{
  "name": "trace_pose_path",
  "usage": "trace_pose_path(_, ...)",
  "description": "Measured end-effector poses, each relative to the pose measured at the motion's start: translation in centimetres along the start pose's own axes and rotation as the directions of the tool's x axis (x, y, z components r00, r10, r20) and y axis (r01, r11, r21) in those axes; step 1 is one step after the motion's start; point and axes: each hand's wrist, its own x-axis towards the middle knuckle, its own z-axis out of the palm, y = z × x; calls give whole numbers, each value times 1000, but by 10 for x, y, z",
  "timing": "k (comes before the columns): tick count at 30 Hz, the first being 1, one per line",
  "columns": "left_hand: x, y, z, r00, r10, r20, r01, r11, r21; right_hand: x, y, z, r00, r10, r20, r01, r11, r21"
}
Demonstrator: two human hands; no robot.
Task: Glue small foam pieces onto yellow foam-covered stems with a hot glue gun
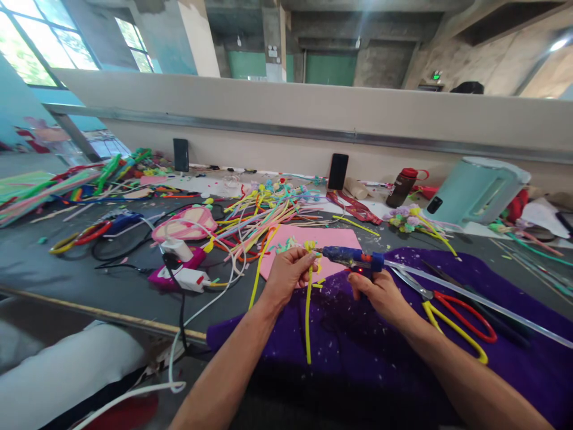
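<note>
My left hand (289,272) pinches a yellow pipe cleaner (308,322) whose stem hangs down over the purple cloth (349,340). Small yellow loops show at its top, just above my fingertips. My right hand (380,294) is wrapped around the handle of a blue hot glue gun (351,257), which has a small red light lit. The gun's nozzle points left and meets or nearly meets the yellow loops; I cannot tell if they touch. A long clear glue stick (474,295) runs out of its back to the right. Beneath lies a pink sheet (340,236) with yellow snippets.
Red-and-yellow-handled scissors (461,322) lie right of my right hand. Bundled pipe cleaners (273,215) spread behind the pink sheet. Left are a power strip (183,278) with cables and another pair of scissors (85,236). A brown bottle (400,188) and a teal kettle (478,191) stand back right.
</note>
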Motion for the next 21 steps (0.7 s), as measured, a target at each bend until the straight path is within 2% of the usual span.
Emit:
trace_pose_path(16,0,2,1,1000,-4,-19,4,1000,-9,-1,-5,0,1000,28,-2,-28,999,24)
trace_pose_path(21,1,0,0,1000,-5,7,5,1000,-21,-1,-1,0,999,23,-32,-22,999,37)
